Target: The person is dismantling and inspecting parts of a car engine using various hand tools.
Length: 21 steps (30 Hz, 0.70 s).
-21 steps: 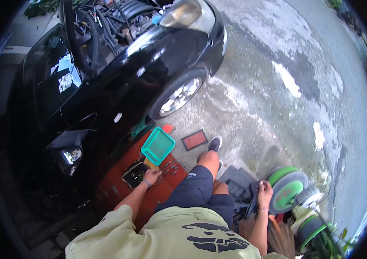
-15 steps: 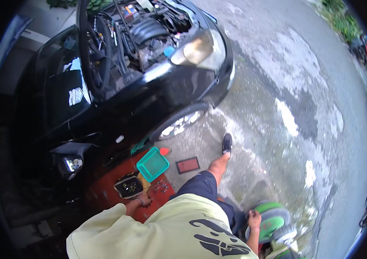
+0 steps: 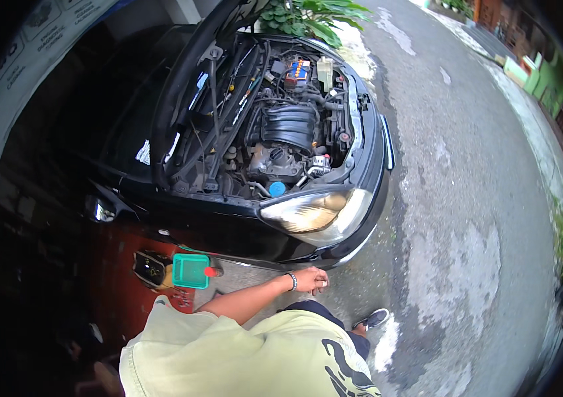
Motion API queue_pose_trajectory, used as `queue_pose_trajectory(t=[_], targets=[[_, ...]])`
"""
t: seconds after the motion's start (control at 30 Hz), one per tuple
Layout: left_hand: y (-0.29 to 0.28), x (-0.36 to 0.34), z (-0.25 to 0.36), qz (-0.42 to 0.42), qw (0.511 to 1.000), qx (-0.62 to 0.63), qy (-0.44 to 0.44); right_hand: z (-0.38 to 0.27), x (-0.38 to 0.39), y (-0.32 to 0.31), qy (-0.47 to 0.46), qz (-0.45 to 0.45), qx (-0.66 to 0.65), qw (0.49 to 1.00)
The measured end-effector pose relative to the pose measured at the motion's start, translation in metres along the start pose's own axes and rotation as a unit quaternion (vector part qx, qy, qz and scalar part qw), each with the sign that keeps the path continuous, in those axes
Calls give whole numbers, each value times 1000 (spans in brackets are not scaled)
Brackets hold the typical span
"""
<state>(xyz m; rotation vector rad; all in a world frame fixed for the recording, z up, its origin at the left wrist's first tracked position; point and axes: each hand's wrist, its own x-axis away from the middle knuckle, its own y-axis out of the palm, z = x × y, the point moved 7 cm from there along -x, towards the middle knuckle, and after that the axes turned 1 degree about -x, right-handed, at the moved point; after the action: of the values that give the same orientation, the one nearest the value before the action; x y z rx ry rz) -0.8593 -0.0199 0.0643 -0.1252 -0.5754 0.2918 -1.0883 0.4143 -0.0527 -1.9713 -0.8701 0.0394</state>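
Grey paving [image 3: 453, 165], patched and worn, runs past a black car [image 3: 228, 221], its hood [image 3: 174, 86] raised over the exposed engine [image 3: 288, 126]. Near the headlight [image 3: 321, 215], the left hand [image 3: 311, 280] hovers with curled fingers; whether they pinch anything, I cannot tell. Fender and headlight stand between it and the engine. Further left, a teal basket [image 3: 191, 270], a red object [image 3: 212, 272] and a dark container [image 3: 152, 266] sit close together alongside the car. The right hand is out of view.

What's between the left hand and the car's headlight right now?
In the head view, a strip of black bodywork shows between the left hand and the headlight; no loose item shows there.
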Motion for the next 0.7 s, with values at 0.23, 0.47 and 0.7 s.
queue_pose_trajectory(t=[0.23,0.47,0.7], targets=[[36,-124,4,283,883,372,-44,117,-288,-145,19,-46,-26,998],[5,-164,27,385,782,484,-74,82,-634,-250,-30,-43,-10,999],[-36,-252,28,409,636,649,-78,-126,-788,-195,-37,-239,-106,965]])
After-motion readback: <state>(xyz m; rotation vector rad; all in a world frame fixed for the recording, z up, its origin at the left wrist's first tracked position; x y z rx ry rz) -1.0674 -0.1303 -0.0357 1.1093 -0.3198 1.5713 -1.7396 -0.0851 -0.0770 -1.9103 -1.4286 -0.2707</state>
